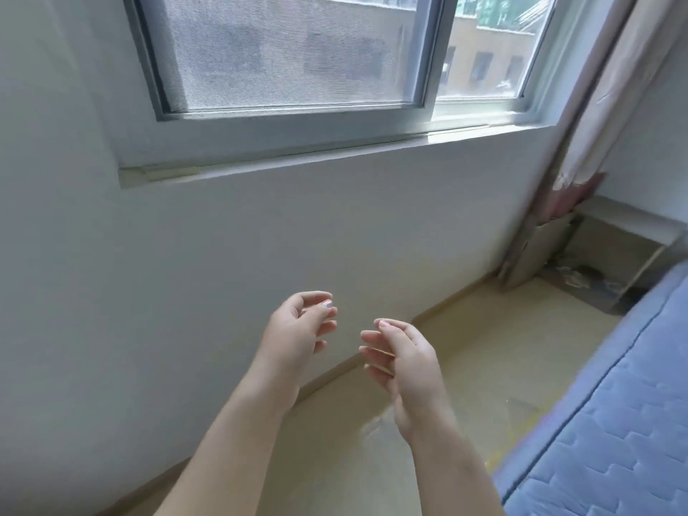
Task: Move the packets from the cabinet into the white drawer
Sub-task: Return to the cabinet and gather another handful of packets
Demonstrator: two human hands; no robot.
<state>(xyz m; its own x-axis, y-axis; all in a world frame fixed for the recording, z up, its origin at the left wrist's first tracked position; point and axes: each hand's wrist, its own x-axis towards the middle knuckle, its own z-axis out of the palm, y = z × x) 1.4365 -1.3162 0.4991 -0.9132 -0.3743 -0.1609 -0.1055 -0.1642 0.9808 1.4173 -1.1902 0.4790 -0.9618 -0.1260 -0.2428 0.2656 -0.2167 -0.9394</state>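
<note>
Head view, below the window (290, 54): your left hand (298, 325) and right hand (402, 359) hang raised side by side before the white wall (223, 236), both empty, fingers loosely curled and gripping nothing. The task's things lie far right. A low open-fronted cabinet (625, 225) stands in the corner under the curtain (603, 106), and what are probably the packets (573, 279) show as pale crinkled shapes at its bottom, too blurred to be sure. No white drawer appears in this view.

The step in hand looks like the approach, with nothing picked up yet. To do it well, turn head and body right first, so the cabinet sits mid-view before you reach. The blue mattress (614, 422) runs close to the cabinet's near side, so come in along the bare floor (484, 348) between mattress and wall. Crouch, since the shapes lie low. Thin packets likely slip, so pinch each by an edge or gather several between both palms, and locate the drawer before lifting.
</note>
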